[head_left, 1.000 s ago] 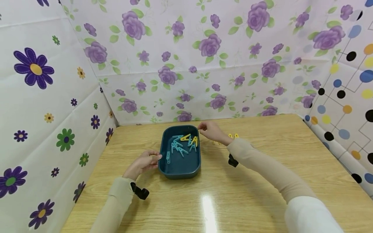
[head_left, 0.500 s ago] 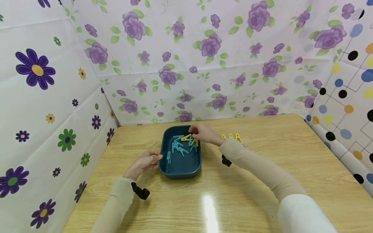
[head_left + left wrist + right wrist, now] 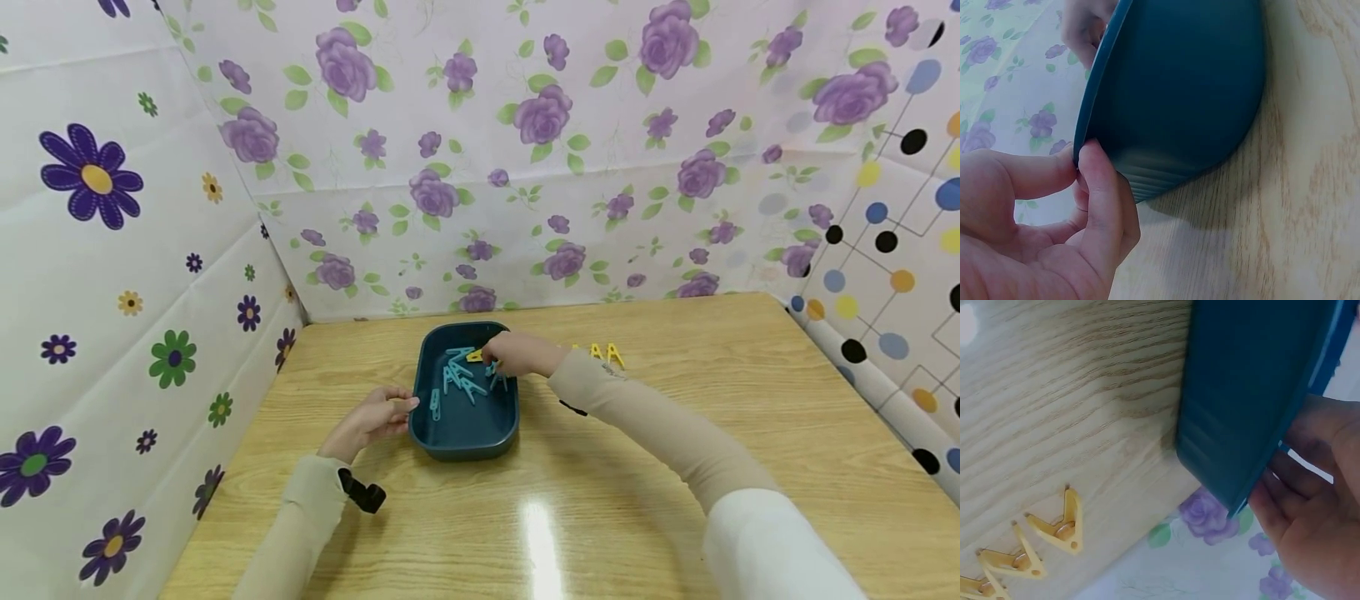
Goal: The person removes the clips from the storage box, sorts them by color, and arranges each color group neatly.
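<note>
A dark blue plastic bin (image 3: 468,450) stands on the table with several light blue clothespins (image 3: 452,375) and a yellow clothespin (image 3: 475,356) visible inside. At its left side my left hand (image 3: 375,417) pinches the rim between thumb and fingers, clearly seen in the left wrist view. My right hand (image 3: 517,353) reaches over the far right rim into the bin, its fingers down among the clothespins. Its fingertips are hidden behind the bin wall in the right wrist view, where a bit of light blue clothespin (image 3: 1283,447) shows near the fingers.
Several yellow clothespins (image 3: 1063,528) stand in a row on the wooden table (image 3: 637,500), right of the bin and partly behind my right forearm. Flowered cloth (image 3: 480,150) hangs along the table's back and left; dotted cloth (image 3: 892,275) hangs on the right.
My right hand has moved left and down from the bin's right rim into it, now covering the yellow clothespin near that side. My left hand has stayed on the rim.
</note>
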